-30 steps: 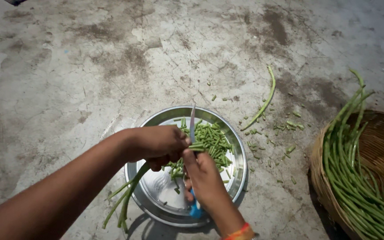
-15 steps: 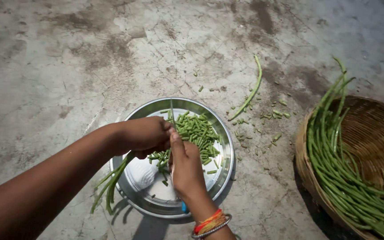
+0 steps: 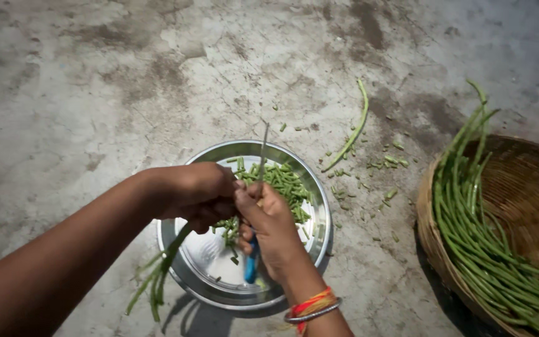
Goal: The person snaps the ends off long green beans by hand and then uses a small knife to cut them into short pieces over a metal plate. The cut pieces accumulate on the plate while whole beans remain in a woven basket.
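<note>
right hand: we see our right hand [image 3: 268,228] closed around a knife [image 3: 257,206]; blue handle pokes out below the fist, thin blade points up past the knuckles.
left hand: our left hand [image 3: 198,193] clamped on a bunch of long beans [image 3: 157,281], touching the right hand; stems trail down-left past the plate rim.
plate: steel plate [image 3: 316,234] sits directly under both hands, on the concrete floor [image 3: 95,93].
cut pieces: chopped bean pieces [image 3: 285,184] piled on the plate's far half, just beyond our fingers.
scraps: one loose long bean [image 3: 352,134] and small bits lie on the floor past the plate, right side.
basket: woven basket [image 3: 531,187] at right, well apart from the hands, holds uncut beans [image 3: 469,224].
</note>
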